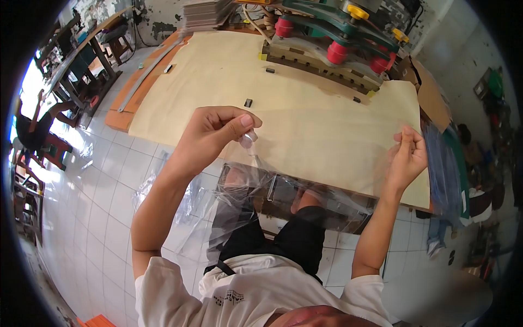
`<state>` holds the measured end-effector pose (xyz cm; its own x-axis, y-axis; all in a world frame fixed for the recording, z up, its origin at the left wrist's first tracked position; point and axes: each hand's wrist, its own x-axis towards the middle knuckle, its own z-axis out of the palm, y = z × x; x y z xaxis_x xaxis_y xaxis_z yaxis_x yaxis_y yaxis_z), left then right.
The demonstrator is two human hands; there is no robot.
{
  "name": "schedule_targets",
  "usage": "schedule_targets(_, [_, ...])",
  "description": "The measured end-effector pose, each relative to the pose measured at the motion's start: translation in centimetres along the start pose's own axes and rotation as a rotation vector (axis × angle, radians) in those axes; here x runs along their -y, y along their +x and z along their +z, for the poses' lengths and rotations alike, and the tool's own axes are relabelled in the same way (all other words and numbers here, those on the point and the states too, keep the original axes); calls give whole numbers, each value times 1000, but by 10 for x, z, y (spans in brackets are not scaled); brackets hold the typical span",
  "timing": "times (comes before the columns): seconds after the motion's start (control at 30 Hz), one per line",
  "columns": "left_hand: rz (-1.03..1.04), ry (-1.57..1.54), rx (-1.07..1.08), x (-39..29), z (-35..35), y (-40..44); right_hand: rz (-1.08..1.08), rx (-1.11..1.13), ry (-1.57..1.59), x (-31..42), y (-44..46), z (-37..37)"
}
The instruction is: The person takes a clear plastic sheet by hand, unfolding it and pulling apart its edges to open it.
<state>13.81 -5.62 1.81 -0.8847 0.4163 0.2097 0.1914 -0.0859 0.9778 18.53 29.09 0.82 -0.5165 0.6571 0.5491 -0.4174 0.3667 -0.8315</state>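
A transparent plastic sheet stretches between my two hands and hangs in creased folds over my lap. My left hand is closed, with a bunched piece of the sheet pinched between thumb and fingers. At the right side of the table, my right hand is also closed in a pinch on the sheet's far edge. Both hands are raised above the cream paper covering of the table. Small dark blocks, such as one black block, lie on that covering beyond my left hand.
A green machine with red posts and yellow knobs stands at the table's back. A metal ruler lies along the left edge. Stacked sheets are at the back left. Plastic film hangs at the right edge. Another person sits far left.
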Motion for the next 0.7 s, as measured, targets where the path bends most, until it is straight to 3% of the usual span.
schedule_targets(0.2, [-27, 13, 35, -3, -1, -2, -26, 22, 42, -4, -1, -1])
schedule_targets(0.7, [65, 65, -138, -1, 9, 3, -5, 22, 69, 15, -4, 1])
